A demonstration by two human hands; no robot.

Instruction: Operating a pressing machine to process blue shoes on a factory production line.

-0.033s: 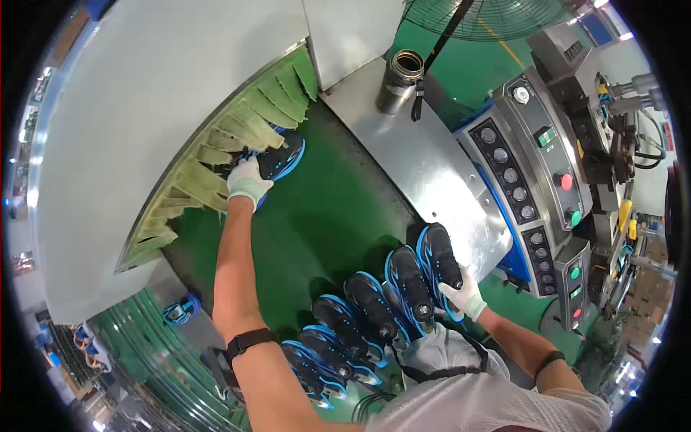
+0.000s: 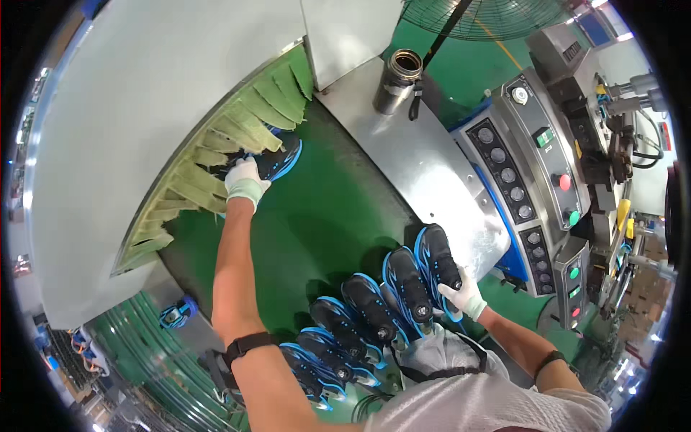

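The left hand (image 2: 246, 180), in a white glove, is closed over the back part of a black and blue shoe (image 2: 286, 157) at the fringe of pale green flaps (image 2: 252, 119) hanging from a big curved white cover (image 2: 173, 86); its fingertips are partly hidden there. The shoe rests on the green belt (image 2: 309, 223), its toe pointing away from the flaps, with some of the strips touching it. The right hand (image 2: 468, 297), also gloved, grips the near end of the end shoe (image 2: 436, 248), thumb on top and the other fingers mostly out of sight. This one is the rightmost in a slanting row of six alike, and the other five shoes (image 2: 374, 306) stand side by side to its left, close to the person's body. Beyond the belt, an uncapped metal flask (image 2: 389, 99) stands on a shiny metal table (image 2: 425, 165), beside a control panel (image 2: 534, 119) with dials and coloured buttons.
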